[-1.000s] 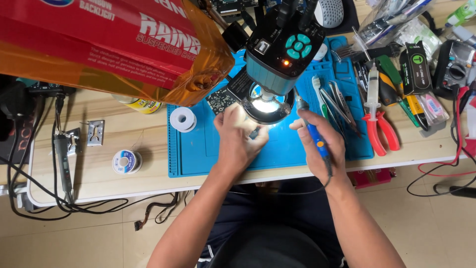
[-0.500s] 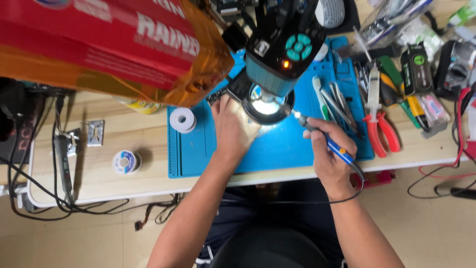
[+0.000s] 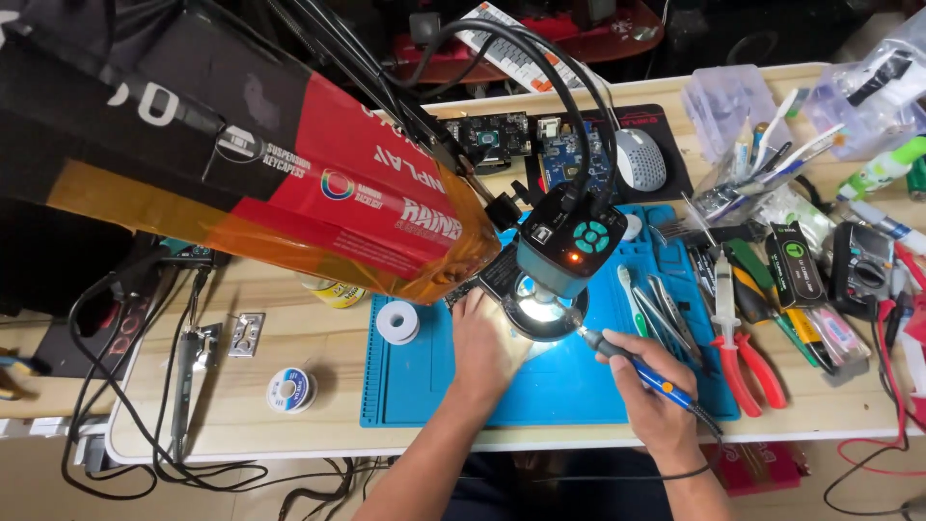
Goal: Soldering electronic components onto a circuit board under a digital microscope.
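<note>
My right hand [image 3: 656, 400] grips a blue-handled soldering iron [image 3: 637, 367], its tip pointing up-left under the ring light of a teal microscope camera [image 3: 569, 246]. My left hand [image 3: 487, 342] rests flat on the blue work mat [image 3: 424, 386], fingers reaching under the lit ring onto a dark circuit board [image 3: 492, 275] that is mostly hidden by the camera head. What the left fingers touch is hidden.
A big red and black box [image 3: 289, 183] hangs over the left of the desk. Solder spools [image 3: 396, 321] [image 3: 289, 390] lie left of my hand. Tweezers, red-handled pliers [image 3: 738, 347], screwdrivers and a multimeter [image 3: 863, 270] crowd the right. Cables trail off the left edge.
The view has tilted up to show more of the desk's far side. My right hand has brought the iron's tip in under the ring light. My left hand stays by the board.
</note>
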